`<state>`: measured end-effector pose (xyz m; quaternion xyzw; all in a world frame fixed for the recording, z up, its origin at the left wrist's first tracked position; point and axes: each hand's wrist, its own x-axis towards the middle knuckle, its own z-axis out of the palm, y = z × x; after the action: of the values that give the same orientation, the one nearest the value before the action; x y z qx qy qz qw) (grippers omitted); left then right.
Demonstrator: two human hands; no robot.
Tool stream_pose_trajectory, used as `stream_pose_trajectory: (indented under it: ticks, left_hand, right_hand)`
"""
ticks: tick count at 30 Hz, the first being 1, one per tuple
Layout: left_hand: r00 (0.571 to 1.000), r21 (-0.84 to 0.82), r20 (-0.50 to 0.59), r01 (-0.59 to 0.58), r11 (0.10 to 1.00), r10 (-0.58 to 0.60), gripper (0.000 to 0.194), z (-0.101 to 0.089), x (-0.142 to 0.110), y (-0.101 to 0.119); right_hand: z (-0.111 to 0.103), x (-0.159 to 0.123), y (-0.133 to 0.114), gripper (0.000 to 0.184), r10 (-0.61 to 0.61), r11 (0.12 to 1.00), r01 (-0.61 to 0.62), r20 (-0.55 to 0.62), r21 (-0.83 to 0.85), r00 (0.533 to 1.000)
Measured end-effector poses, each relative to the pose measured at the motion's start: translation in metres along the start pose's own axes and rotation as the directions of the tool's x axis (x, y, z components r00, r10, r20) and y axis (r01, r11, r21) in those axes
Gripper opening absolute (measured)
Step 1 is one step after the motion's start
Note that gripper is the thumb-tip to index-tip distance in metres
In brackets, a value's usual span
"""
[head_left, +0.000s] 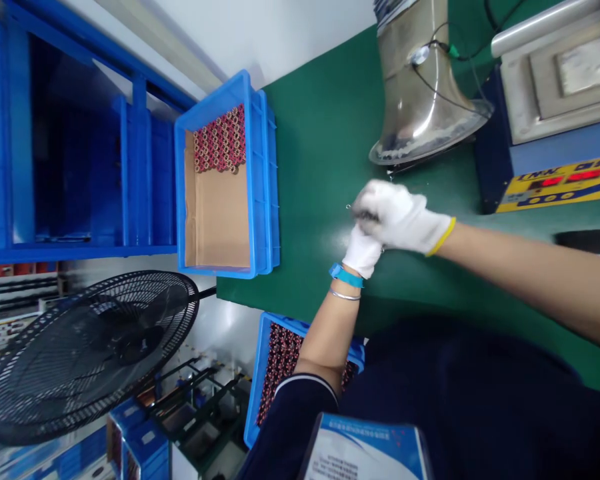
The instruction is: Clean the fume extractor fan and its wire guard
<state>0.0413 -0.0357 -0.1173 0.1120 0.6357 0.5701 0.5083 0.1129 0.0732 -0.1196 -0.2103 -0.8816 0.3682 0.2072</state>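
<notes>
Both hands wear white gloves and meet over the green tabletop (310,187). My left hand (364,250), with a blue band at its wrist, lies partly under the right one, and its fingers are largely hidden. Closed and blurred by motion, my right hand (400,215) covers it from above. A small dark patch shows between the gloves; what they hold there cannot be made out. A tiny metal loop (349,207) shows just left of the gloves. Beyond them stands a flared metal hood (425,113).
Blue crates (264,187) are stacked at the table's left; the top one holds rows of small red ring-shaped parts (220,140). Another blue crate (263,373) with similar parts stands below my left arm. A device with red displays (555,180) is at right, a black fan (100,353) at lower left.
</notes>
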Motion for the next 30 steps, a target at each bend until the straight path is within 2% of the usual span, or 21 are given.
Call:
stream_pose_trajectory:
  ticks: [2, 5, 6, 9, 10, 13, 17, 20, 21, 24, 27, 28, 30]
  left_hand:
    - [1.000, 0.026, -0.010, -0.028, 0.999, 0.028, 0.029, -0.004, 0.002, 0.002]
    - [0.990, 0.029, 0.126, 0.055, 0.998, -0.058, 0.042, -0.007, 0.004, 0.008]
    - [0.988, 0.056, 0.138, 0.057, 0.997, -0.065, 0.043, -0.007, 0.005, 0.010]
    - [0.997, 0.153, 0.075, -0.008, 0.988, -0.003, 0.035, -0.008, 0.007, 0.016]
    - [0.996, 0.159, 0.090, -0.014, 0.987, 0.000, 0.035, -0.008, 0.007, 0.017]
    - [0.984, 0.123, 0.174, 0.016, 0.992, -0.037, 0.042, -0.008, 0.006, 0.019]
    - [0.998, 0.179, 0.066, -0.007, 0.984, -0.005, 0.035, -0.010, 0.002, 0.020]
    - [0.994, 0.119, 0.110, -0.005, 0.993, -0.008, 0.033, -0.011, 0.001, 0.018]
    - [0.995, 0.106, 0.102, -0.022, 0.994, 0.012, 0.030, -0.012, 0.000, 0.017]
    - [0.996, 0.120, 0.025, -0.087, 0.989, 0.084, 0.024, -0.013, -0.001, 0.018]
    - [0.998, 0.109, 0.050, -0.050, 0.993, 0.045, 0.030, -0.016, -0.003, 0.022]
    - [0.999, 0.131, 0.026, -0.043, 0.991, 0.040, 0.029, -0.018, -0.003, 0.023]
    - [0.995, 0.189, -0.065, -0.057, 0.980, 0.070, 0.024, -0.021, -0.004, 0.026]
  right_hand:
    - [-0.001, -0.001, -0.003, 0.026, -0.077, 0.996, 0.079, 0.054, -0.029, 0.996]
    - [-0.008, 0.001, -0.005, 0.028, 0.017, 0.994, -0.017, 0.001, -0.110, 1.000]
    - [-0.011, 0.001, -0.006, 0.029, 0.032, 0.993, -0.031, 0.007, -0.115, 0.999]
    - [-0.020, 0.003, -0.011, 0.026, -0.075, 0.994, 0.086, 0.153, -0.065, 0.985]
    - [-0.022, 0.004, -0.013, 0.026, -0.082, 0.992, 0.096, 0.172, -0.076, 0.982]
    - [-0.024, 0.008, -0.018, 0.029, -0.002, 0.985, 0.021, 0.112, -0.171, 0.994]
    - [-0.022, 0.011, -0.022, 0.028, -0.046, 0.989, 0.071, 0.185, -0.127, 0.982]
    - [-0.023, 0.012, -0.026, 0.033, 0.075, 0.982, -0.056, 0.103, -0.179, 0.992]
    - [-0.023, 0.012, -0.027, 0.033, 0.076, 0.982, -0.056, 0.102, -0.181, 0.992]
    - [-0.022, 0.012, -0.030, 0.027, 0.001, 0.989, 0.026, 0.179, -0.148, 0.984]
    - [-0.018, 0.015, -0.033, 0.033, 0.118, 0.978, -0.102, 0.079, -0.182, 0.990]
    - [-0.017, 0.017, -0.034, 0.033, 0.130, 0.976, -0.116, 0.066, -0.183, 0.989]
    - [-0.013, 0.020, -0.037, 0.029, 0.064, 0.986, -0.043, 0.124, -0.164, 0.990]
